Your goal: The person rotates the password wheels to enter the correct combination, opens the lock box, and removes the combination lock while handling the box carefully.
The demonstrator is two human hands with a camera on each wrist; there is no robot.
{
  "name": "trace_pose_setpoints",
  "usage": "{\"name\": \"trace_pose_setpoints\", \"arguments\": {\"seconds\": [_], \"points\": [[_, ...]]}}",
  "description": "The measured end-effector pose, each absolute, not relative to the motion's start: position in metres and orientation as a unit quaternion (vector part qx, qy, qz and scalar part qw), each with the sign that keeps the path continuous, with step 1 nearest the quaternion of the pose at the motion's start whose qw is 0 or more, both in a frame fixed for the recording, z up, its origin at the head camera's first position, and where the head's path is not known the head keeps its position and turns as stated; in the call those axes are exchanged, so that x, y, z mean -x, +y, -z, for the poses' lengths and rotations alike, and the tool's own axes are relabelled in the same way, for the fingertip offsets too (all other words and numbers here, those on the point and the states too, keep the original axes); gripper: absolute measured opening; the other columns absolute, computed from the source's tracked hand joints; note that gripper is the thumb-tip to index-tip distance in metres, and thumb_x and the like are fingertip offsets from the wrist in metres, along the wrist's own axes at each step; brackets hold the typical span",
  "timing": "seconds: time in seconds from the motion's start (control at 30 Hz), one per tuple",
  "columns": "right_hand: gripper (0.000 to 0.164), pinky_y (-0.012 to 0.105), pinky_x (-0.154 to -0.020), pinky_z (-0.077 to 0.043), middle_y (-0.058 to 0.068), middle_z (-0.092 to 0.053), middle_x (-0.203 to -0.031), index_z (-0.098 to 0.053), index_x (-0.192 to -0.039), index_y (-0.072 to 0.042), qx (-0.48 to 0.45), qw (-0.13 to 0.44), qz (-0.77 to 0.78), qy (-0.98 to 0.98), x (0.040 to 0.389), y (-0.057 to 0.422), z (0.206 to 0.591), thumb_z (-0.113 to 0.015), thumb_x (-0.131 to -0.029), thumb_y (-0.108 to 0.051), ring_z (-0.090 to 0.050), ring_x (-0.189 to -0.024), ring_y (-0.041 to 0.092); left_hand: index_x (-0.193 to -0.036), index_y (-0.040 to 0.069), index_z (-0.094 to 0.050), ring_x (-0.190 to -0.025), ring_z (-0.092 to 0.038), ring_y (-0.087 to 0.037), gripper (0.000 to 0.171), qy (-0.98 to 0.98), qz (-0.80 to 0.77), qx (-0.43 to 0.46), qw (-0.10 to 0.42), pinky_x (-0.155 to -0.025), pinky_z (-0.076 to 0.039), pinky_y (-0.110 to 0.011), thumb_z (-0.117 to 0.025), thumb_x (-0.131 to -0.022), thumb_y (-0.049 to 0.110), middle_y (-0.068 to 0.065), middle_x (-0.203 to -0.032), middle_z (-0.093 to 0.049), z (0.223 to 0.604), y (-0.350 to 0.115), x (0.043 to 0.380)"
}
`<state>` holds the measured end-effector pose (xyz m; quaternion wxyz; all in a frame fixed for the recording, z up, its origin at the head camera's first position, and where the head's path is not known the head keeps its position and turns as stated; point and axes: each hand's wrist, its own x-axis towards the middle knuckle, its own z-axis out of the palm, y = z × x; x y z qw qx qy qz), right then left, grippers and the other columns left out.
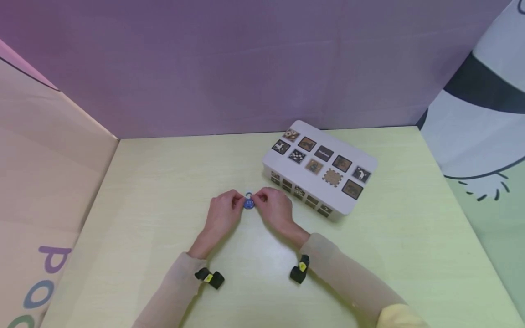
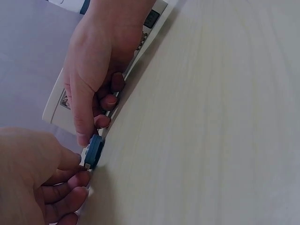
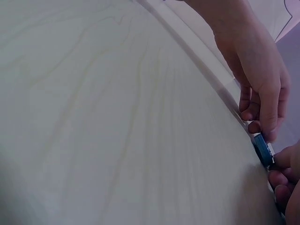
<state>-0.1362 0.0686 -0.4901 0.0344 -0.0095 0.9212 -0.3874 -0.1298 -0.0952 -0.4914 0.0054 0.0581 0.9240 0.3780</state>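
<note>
Between my two hands is a small blue padlock with a rounded body and a loop-shaped shackle at its far side. My left hand pinches it at its left edge with thumb and fingertip. From the opposite side, my right hand pinches the right edge. In the left wrist view the padlock appears edge-on as a thick blue disc with small pale marks on one face. The right wrist view also shows the padlock between both sets of fingertips, just above the table. Fingertips hide parts of its sides.
A white box printed with small square pictures sits at an angle beyond my right hand, close to it. The pale wooden table extends around. A purple backdrop borders the far edge, with printed sheets on both sides.
</note>
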Motion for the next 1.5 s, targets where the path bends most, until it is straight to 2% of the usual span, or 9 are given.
{"name": "trace_pose_setpoints", "arguments": {"seconds": [0.33, 0.6, 0.97, 1.17, 1.5], "points": [[0.021, 0.029, -0.069, -0.055, -0.005, -0.07, -0.088, -0.074, -0.103, -0.016, 0.0, 0.061, 0.436, 0.898, 0.135, 0.074, 0.487, -0.067, -0.101, -0.035, -0.062, -0.077, 0.012, -0.103, 0.007, -0.072, -0.077, -0.064, -0.017, 0.014, 0.919, -0.391, -0.039, 0.033, -0.069, -0.056, -0.032, -0.068, -0.1, 0.02, -0.004, -0.088, -0.071, 0.483, -0.098, 0.128], [0.019, 0.03, -0.071, -0.057, -0.004, -0.069, -0.088, -0.073, -0.104, -0.015, 0.01, 0.078, 0.47, 0.879, 0.132, 0.081, 0.48, -0.064, -0.102, -0.032, -0.064, -0.079, 0.014, -0.108, 0.007, -0.072, -0.083, -0.066, -0.02, 0.018, 0.916, -0.397, -0.042, 0.031, -0.076, -0.058, -0.037, -0.067, -0.101, 0.023, -0.006, -0.094, -0.072, 0.477, -0.104, 0.129], [0.016, 0.028, -0.071, -0.058, 0.0, -0.074, -0.089, -0.074, -0.104, -0.01, 0.057, 0.059, 0.458, 0.885, 0.134, 0.089, 0.47, -0.068, -0.101, -0.024, -0.065, -0.076, 0.012, -0.109, 0.005, -0.072, -0.085, -0.067, -0.023, 0.02, 0.913, -0.403, -0.057, 0.016, -0.078, -0.058, -0.039, -0.067, -0.101, 0.022, -0.009, -0.096, -0.073, 0.466, -0.113, 0.128], [0.014, 0.025, -0.065, -0.055, 0.0, -0.074, -0.089, -0.075, -0.103, -0.01, 0.088, 0.046, 0.444, 0.891, 0.134, 0.095, 0.456, -0.068, -0.1, -0.021, -0.062, -0.072, 0.01, -0.111, 0.004, -0.071, -0.085, -0.067, -0.022, 0.021, 0.914, -0.401, -0.066, 0.006, -0.077, -0.058, -0.038, -0.067, -0.101, 0.021, -0.009, -0.097, -0.072, 0.464, -0.119, 0.13], [0.018, 0.027, -0.063, -0.055, 0.007, -0.074, -0.09, -0.074, -0.107, -0.008, 0.109, 0.053, 0.444, 0.888, 0.133, 0.11, 0.434, -0.065, -0.102, -0.023, -0.062, -0.071, 0.012, -0.108, 0.001, -0.072, -0.083, -0.067, -0.026, 0.018, 0.912, -0.398, -0.089, -0.042, -0.073, -0.056, -0.039, -0.069, -0.1, 0.016, -0.012, -0.094, -0.073, 0.458, -0.126, 0.135]]}}
